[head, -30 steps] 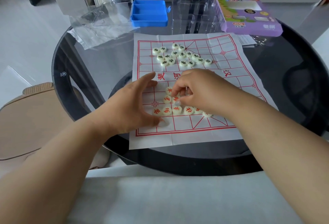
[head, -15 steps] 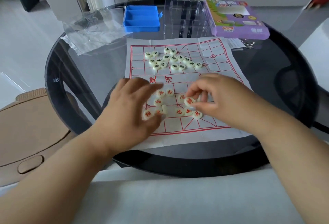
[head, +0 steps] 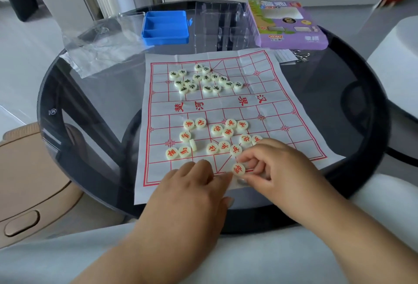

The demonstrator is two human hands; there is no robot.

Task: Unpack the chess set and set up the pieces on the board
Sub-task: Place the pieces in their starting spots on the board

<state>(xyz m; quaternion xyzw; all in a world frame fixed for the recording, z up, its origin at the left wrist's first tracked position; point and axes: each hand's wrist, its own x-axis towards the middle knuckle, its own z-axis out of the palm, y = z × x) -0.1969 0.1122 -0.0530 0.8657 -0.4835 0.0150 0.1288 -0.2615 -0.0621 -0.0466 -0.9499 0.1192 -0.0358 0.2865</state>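
A white paper chess board with red lines lies on the round glass table. Several black-lettered round pieces are bunched on its far half. Several red-lettered pieces lie scattered on the near half, one of them standing on edge. My right hand pinches one red-lettered piece just above the board's near edge line. My left hand rests flat on the board's near edge, fingers straight, beside that piece.
A blue tray, a clear plastic insert and a purple box stand at the table's far side. Crumpled clear wrapping lies at the far left. A folded leaflet and metal clips sit by the board's far right corner.
Both hands have drawn back from the cluster of red pieces to the board's near edge. My right hand carried one red piece there with it.
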